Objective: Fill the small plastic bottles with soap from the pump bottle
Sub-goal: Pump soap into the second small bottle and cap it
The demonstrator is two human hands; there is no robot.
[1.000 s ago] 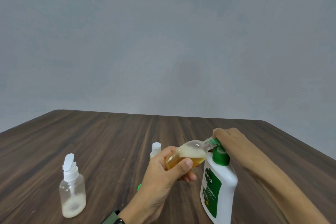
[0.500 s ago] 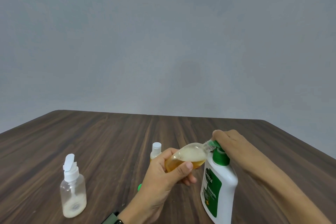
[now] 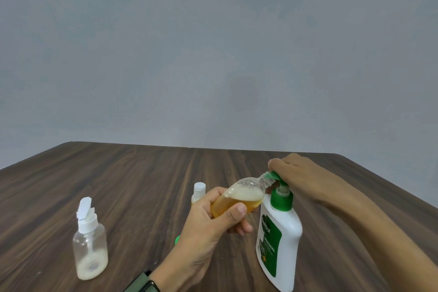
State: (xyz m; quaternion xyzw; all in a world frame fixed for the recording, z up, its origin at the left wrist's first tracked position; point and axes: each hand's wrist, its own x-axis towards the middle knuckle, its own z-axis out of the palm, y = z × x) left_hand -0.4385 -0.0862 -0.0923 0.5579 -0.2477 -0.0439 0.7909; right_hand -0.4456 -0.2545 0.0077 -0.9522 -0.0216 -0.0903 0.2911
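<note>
A big brown wooden table holds everything. At about 5 o'clock stands the biggest bottle, the white pump bottle with a green label and a green pump top. The right hand rests on top of the pump, its fingers curled over the pump head. The left hand grips a small clear bottle, tipped on its side, with its open mouth touching the green spout. This bottle has orange-yellow soap in its low part and white foam on top. At 8 o'clock stands another small clear bottle, upright, with a white spray top and a little cloudy white liquid at the bottom. Behind the left hand, near 6 o'clock, a third small bottle with a white cap peeks out.
</note>
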